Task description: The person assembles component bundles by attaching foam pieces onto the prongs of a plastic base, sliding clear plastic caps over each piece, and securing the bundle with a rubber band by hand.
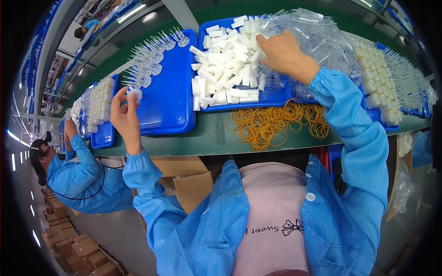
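Left hand (125, 118): fingers curled, a translucent round-based piece (136, 94) between the fingertips, at the near left corner of a blue tray (172, 87) bearing rows of spiked clear pieces (146, 62). Right hand (287, 55): fingers half bent at the border of white blocks (225, 69) and clear plastic sleeves (322, 39); any grip cannot be told. Orange rubber bands (260, 126): loose heap on green counter (207, 138), partly behind the right blue sleeve (357, 122). Co-worker (87, 179): seated at left.

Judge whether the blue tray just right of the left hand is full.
Not full: beside the clear stemmed pieces, the blue tray shows wide bare surface.
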### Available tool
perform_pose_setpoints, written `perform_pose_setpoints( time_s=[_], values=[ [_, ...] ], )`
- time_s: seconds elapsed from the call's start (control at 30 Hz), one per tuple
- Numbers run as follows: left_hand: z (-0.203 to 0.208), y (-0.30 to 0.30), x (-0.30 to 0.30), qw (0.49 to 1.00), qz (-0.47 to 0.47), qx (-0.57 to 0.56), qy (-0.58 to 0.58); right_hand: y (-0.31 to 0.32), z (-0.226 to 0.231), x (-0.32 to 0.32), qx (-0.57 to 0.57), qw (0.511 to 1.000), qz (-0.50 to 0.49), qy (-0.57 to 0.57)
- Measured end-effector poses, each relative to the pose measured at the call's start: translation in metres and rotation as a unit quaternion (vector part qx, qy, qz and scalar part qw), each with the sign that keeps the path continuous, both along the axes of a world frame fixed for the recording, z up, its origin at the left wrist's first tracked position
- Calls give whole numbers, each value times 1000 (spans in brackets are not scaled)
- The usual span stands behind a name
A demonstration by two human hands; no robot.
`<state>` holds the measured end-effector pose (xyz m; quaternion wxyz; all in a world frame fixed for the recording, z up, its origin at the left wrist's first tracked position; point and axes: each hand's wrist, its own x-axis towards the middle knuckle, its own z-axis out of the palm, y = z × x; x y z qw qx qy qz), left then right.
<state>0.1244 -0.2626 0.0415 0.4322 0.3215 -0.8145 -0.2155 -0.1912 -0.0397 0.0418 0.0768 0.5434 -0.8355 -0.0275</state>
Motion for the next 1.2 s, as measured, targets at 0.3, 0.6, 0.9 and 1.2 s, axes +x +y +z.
perform_pose_setpoints(
  time_s=[0.3, 0.6, 0.9, 1.2],
  values=[
    [-14, 125, -11, 883, -243, 347, 200, 20, -7, -4, -85, 994, 62, -24],
    [-38, 196, -46, 777, -380, 447, 228, 74, 17, 41, -290, 714, 114, -627],
    [-26, 213, -67, 756, -396, 473, 217, 91, 13, 60, -324, 418, -12, -849],
    [-27, 213, -66, 837, -403, 338, 152, 94, 11, 60, -292, 546, -15, -785]
  ],
)
